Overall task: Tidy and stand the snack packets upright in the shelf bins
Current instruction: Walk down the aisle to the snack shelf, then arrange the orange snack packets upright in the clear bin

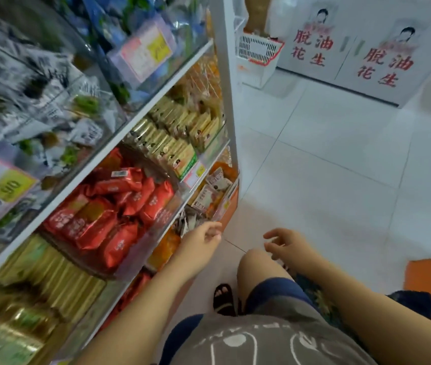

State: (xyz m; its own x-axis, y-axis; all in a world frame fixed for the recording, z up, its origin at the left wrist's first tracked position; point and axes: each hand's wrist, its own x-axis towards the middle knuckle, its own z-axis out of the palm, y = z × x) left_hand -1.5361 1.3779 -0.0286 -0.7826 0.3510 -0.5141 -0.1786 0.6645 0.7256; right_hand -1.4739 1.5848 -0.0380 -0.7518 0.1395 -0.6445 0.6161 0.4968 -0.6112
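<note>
Head view: white tiled floor [327,167] beside packed shelf bins [168,219]; hands, left [204,239] and right [289,245], loosely spread, empty.

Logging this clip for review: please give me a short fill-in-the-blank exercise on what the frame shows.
The jumbled packets between the gold ones and the yellow-green ones are ____.
The left hand and the right hand both hold ____.
The visible foot wears a black ____.
Missing: red; nothing; sandal.
</note>
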